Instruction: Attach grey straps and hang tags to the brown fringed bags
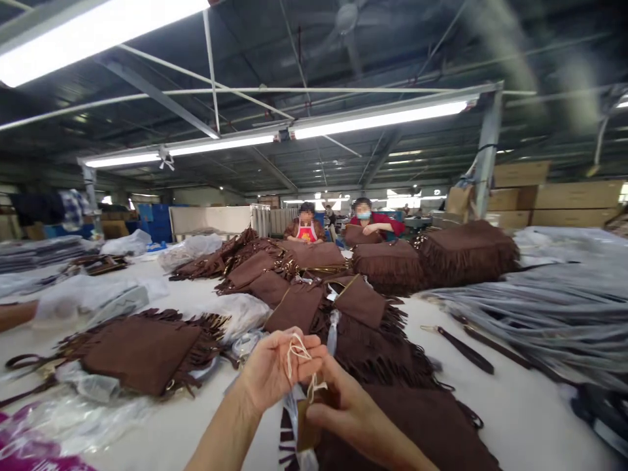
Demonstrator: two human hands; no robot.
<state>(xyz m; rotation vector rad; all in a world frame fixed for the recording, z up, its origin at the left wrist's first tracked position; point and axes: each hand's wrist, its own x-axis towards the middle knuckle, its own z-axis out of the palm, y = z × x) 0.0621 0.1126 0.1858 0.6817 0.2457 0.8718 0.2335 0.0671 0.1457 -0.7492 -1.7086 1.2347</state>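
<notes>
Head view: two bare hands at work low in the middle, over a white surface (164,438) covered with brown fringed goods.
Left hand (280,371): palm up, fingers loosely curled. Grip apart, not clamped on anything.
White string (297,353): looped across the left fingers, ends trailing toward the right hand (346,407).
Right grip: thumb and fingers together, clamped on a tan tag (308,428).
Tag position: near edge, middle, just right of the left wrist, above a near brown bag (407,418). Partly covered by the right thumb; print, if any, not readable.
Near bag: flat on the surface under and right of the right hand, fringe showing along its far side.
Left bag (142,350): flat, fringed, strap out to the left, clear plastic (93,422) nearer.
Middle pile (301,304): brown bags overlapping, just beyond the hands.
Far stacks: one in the middle (387,261), a taller one (473,252) to its right.
Right side: loose dark strap (465,350) on the surface, beside a large grey plastic-wrapped bundle (549,314).
Others: two people (307,226) seated on the far side; another person's forearm (16,315) at the left edge.
Overhead: long lit tube lamp (383,120).
</notes>
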